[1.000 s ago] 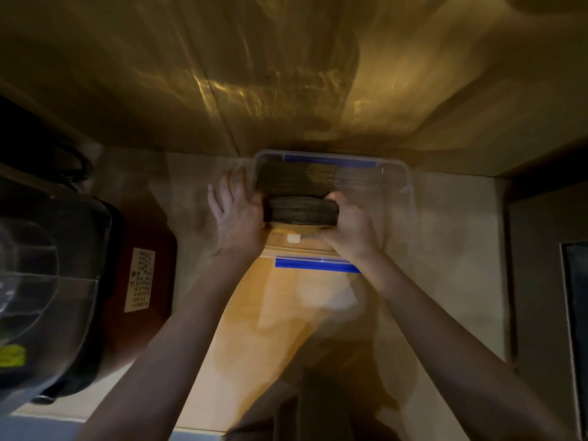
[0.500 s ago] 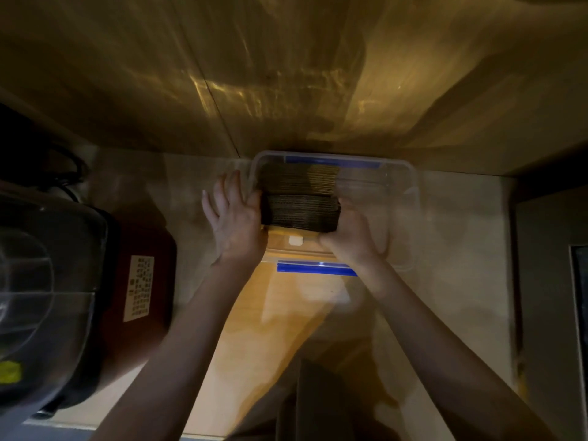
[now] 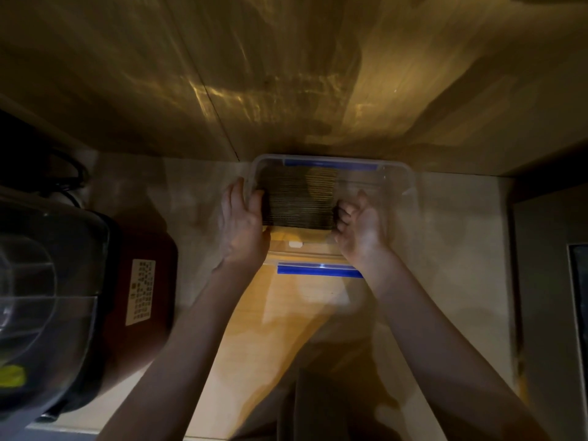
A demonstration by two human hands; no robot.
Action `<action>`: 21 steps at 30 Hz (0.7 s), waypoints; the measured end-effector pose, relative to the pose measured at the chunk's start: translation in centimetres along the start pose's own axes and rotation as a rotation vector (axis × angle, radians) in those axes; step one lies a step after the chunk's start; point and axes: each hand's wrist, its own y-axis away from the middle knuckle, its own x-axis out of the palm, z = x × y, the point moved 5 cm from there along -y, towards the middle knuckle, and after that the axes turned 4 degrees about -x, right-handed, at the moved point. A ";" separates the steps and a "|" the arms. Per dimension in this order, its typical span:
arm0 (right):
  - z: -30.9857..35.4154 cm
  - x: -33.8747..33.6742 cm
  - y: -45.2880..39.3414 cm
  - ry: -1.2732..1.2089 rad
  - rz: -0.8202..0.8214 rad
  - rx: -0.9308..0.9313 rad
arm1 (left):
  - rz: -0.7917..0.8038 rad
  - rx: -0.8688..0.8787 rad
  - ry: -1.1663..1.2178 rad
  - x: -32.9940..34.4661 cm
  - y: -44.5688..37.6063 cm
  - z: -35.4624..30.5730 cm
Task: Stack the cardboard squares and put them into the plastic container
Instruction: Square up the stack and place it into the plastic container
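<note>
A clear plastic container [image 3: 394,167] with blue clips stands on the counter against the wooden back wall. Inside its left half a stack of cardboard squares [image 3: 299,202] stands on edge, ribbed edges facing me. My left hand [image 3: 241,224] straddles the container's left wall: fingers outside, thumb inside against the stack's left side. My right hand [image 3: 362,227] is inside the container, with curled fingers pressing on the stack's right side. The stack is squeezed between both hands. The container's right half holds nothing I can see.
A dark red appliance [image 3: 140,297] with a clear lid and a white label fills the left side. The wooden wall [image 3: 286,74] rises directly behind the container. A dark panel [image 3: 579,313] stands at the right edge. A dark shape [image 3: 318,409] lies low in front of me.
The stack in my hands has moved away from me, deeper into the container, and now sits flush with the cardboard that stood at the back. Both hands moved forward with it.
</note>
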 end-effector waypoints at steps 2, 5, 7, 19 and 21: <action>0.0 0.4 -0.2 0.047 0.032 -0.009 | 0.030 -0.024 0.067 0.2 0.0 -0.2; -0.3 1.3 0.1 0.138 0.110 0.005 | 0.058 -0.034 0.120 0.6 -0.1 -0.5; -0.3 1.3 0.1 0.120 0.104 0.004 | 0.053 -0.040 0.121 0.9 -0.2 -0.4; -1.0 0.7 -0.4 0.105 0.074 -0.034 | 0.009 -0.031 0.105 1.0 -0.3 -0.2; -1.0 0.7 -0.3 0.126 0.077 -0.031 | 0.028 -0.027 0.100 0.9 -0.3 -0.2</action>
